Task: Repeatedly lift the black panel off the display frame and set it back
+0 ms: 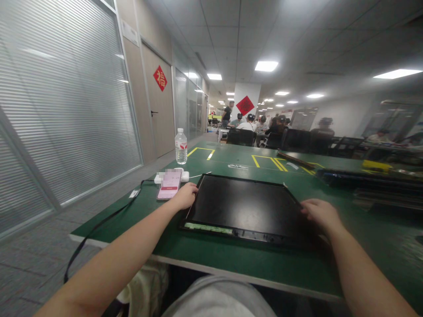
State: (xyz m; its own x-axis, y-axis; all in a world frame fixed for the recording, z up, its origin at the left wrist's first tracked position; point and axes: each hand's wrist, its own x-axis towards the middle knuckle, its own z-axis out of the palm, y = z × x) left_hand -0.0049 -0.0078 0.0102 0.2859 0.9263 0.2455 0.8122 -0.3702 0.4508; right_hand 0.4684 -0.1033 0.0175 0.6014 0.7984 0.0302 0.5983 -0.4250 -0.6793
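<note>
A black flat display panel [244,204] lies on the green table in front of me, its dark face up. Along its near edge runs a green circuit strip [208,228]. My left hand [185,197] is closed on the panel's left edge, near the far corner. At the opposite side, my right hand [320,212] has its fingers curled at the right edge; its fingertips are partly hidden and slightly blurred. Just left of my left hand lies a phone [169,186] with a lit pink screen, resting by a white power strip [185,175].
A water bottle [181,147] stands upright at the table's far left. Yellow tape marks [267,162] line the far side. Dark stacked panels [357,178] and a yellow object [376,166] lie to the right. A black cable [99,224] hangs over the left edge. Several people sit beyond.
</note>
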